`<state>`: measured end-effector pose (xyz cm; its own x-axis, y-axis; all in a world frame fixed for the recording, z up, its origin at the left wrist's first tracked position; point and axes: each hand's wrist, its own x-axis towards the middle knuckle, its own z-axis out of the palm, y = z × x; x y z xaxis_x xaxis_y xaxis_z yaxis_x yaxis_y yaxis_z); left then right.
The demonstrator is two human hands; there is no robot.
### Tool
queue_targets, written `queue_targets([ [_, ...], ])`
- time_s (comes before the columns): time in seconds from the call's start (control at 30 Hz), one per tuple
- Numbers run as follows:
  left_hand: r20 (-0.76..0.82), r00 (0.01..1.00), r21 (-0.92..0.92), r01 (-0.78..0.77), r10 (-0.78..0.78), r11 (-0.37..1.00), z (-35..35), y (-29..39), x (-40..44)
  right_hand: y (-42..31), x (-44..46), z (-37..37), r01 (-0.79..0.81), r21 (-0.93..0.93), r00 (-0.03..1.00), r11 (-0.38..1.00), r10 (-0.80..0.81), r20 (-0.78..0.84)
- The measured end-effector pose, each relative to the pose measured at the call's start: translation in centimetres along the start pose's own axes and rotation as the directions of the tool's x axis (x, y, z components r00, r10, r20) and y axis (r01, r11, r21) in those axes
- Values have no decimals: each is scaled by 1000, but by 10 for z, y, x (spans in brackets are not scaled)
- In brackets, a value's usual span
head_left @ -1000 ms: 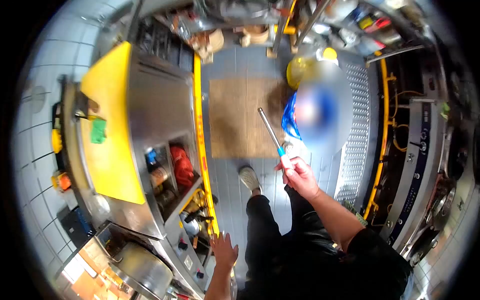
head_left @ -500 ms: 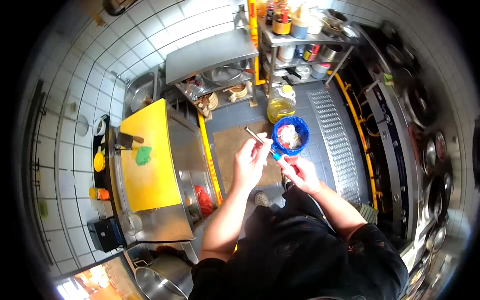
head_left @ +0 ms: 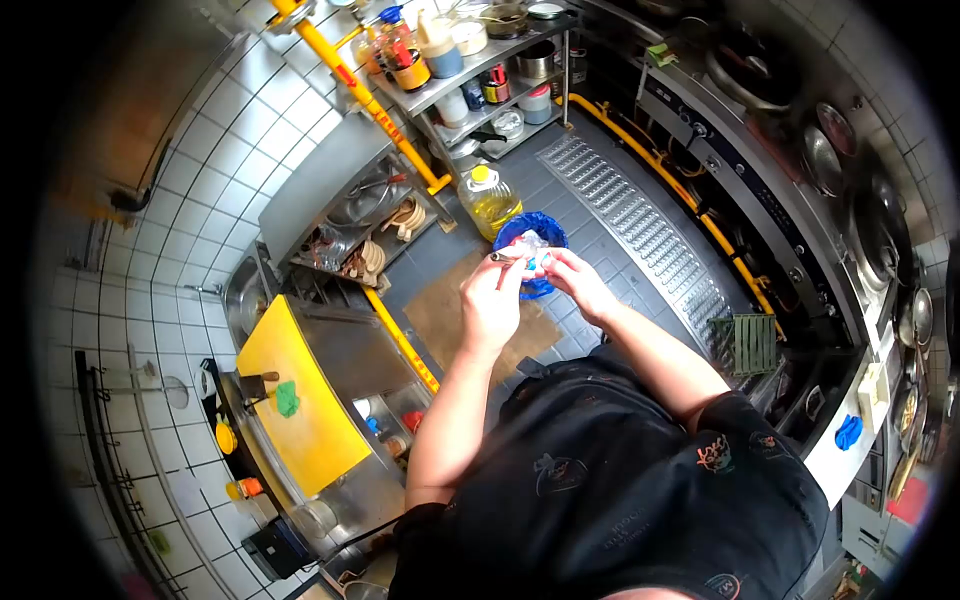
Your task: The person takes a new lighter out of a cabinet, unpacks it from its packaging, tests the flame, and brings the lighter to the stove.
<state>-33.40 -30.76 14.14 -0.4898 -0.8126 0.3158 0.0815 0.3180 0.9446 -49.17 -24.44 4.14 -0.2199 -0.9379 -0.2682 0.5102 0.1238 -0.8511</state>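
My left hand (head_left: 490,308) is closed around a slim metal tube with a blue end (head_left: 500,257), whose open dark tip points up and left past my fingers. My right hand (head_left: 584,287) pinches at the blue end, close against the left fingertips. Fingers hide most of the tube, so I cannot tell its kind. Both hands are held over a bin lined with a blue bag (head_left: 549,228), with whitish and red waste inside. Just behind the bin stands a large bottle of yellow oil (head_left: 490,207) with a yellow cap.
On the left, a yellow cutting board (head_left: 310,420) bears a green cloth (head_left: 288,399) and a cleaver (head_left: 256,387). A steel shelf (head_left: 440,95) with sauce bottles and pots stands behind. To the right run a floor grate (head_left: 640,225), a yellow pipe (head_left: 655,157) and the stove (head_left: 740,165).
My view has turned and shifted. My hands have come closer together over the bin, and the tube, plainly visible before, is now mostly covered by fingers.
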Motion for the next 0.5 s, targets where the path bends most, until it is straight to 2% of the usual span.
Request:
queue_targets([
  [0.13, 67, 997, 48, -50, 47, 998, 65, -29, 25, -16, 22, -70, -20, -20, 996, 1000, 18, -88],
  [0.2, 65, 995, 86, -79, 73, 993, 101, -42, 40, -21, 35, -112, 25, -29, 989, 999, -29, -147],
  [0.3, 66, 998, 76, 11, -16, 997, 157, -46, 64, -33, 50, -175, 60, -49, 975, 997, -69, -209],
  [0.4, 160, 984, 167, 55, -82, 984, 206, -38, 90, -53, 61, -233, 79, -102, 972, 992, -99, -213],
  [0.5, 169, 975, -13, 147, -143, 989, 252, -68, 108, -77, 62, -278, 104, -57, 958, 993, -115, -263],
])
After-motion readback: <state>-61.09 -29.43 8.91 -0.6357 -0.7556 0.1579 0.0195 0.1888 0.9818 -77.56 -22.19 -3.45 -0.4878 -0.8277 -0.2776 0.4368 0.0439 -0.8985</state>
